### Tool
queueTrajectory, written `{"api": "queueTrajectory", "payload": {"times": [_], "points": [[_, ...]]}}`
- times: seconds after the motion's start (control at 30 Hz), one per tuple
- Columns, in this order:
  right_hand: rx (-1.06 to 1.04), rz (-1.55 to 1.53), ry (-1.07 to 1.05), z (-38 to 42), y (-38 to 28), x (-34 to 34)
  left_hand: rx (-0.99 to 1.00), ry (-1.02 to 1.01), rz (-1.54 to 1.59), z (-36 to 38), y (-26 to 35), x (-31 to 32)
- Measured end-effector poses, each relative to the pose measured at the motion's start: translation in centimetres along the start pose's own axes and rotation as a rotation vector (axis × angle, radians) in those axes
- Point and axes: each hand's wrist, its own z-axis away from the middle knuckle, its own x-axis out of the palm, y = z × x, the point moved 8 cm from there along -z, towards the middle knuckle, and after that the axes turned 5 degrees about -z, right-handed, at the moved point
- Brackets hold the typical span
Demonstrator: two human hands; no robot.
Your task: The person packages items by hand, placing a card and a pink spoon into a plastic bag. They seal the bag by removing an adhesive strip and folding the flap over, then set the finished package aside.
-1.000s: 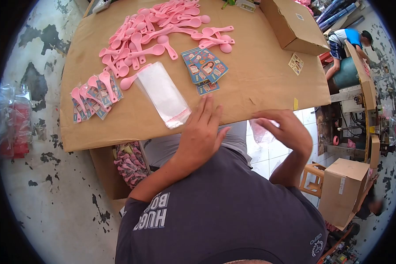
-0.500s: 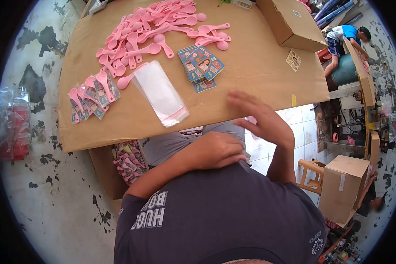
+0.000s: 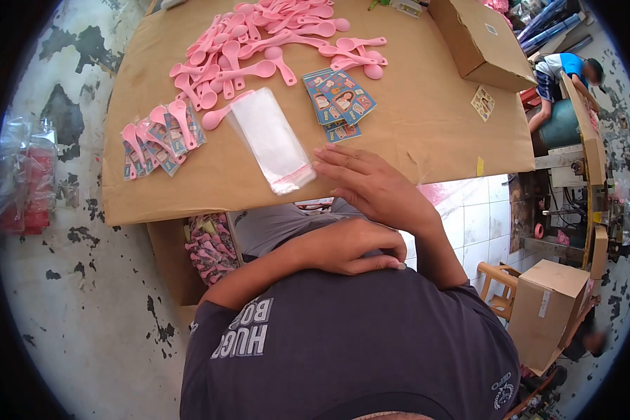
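My right hand (image 3: 372, 183) is at the table's front edge, fingers stretched out and holding nothing. Its fingertips come close to a stack of clear plastic bags (image 3: 269, 140) with a pink-edged lower end. My left hand (image 3: 362, 246) rests against my belly below the table, fingers loosely curled, with nothing visible in them. Behind the bags lies a big heap of pink plastic spoons (image 3: 259, 42). Blue printed cards (image 3: 341, 101) are stacked right of the bags. To the left, several spoons packed with cards in clear bags (image 3: 162, 140) overlap.
A cardboard box (image 3: 479, 45) stands at the table's back right, near a loose pale card (image 3: 483, 103). Under the table, a carton holds packed spoons (image 3: 211, 248). On the right are a wooden stool (image 3: 497, 288), a large carton (image 3: 542, 308) and a person in blue (image 3: 570, 66) bending over.
My right hand has moved left, towards the plastic bags. My left hand has shifted slightly right and stays against my belly. The whole view has shifted a little.
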Motion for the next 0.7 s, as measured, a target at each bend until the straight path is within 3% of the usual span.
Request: {"api": "queueTrajectory", "payload": {"times": [0.13, 0.2, 0.27, 0.3, 0.37, 0.47, 0.5, 0.63, 0.7], "points": [[0.008, 0.092, -0.089, 1.5, 1.4, 0.2, -0.066, -0.147, 0.099, 0.6, -1.1, 0.8], [0.132, -0.059, -0.132, 3.1, 1.6, -1.6, -0.209, -0.344, 0.223, 1.2, -2.7, 2.7], [0.377, -0.091, -0.275, 5.6, 2.1, -3.7, -0.208, -0.413, 0.274, 0.8, -2.6, 3.4], [0.389, -0.037, -0.327, 6.1, 1.6, -5.2, -0.209, -0.487, 0.320, 0.5, -2.4, 4.0], [0.602, -0.264, -0.109, 7.9, 2.6, -7.6, -0.174, -0.566, 0.342, -0.7, -2.6, 5.3], [0.572, -0.113, 0.211, 7.7, 2.0, -10.7, -0.151, -0.731, 0.392, -2.9, -1.7, 7.5], [0.573, -0.110, 0.214, 7.6, 2.0, -10.7, -0.162, -0.815, 0.419, -3.3, -1.3, 8.4], [0.594, -0.140, 0.333, 7.9, 2.5, -11.1, -0.094, -0.833, 0.511, -5.8, -0.7, 10.6], [0.496, -0.165, 0.317, 7.6, 2.4, -10.7, -0.226, -0.917, 0.439, -5.9, -1.7, 11.4]]}}
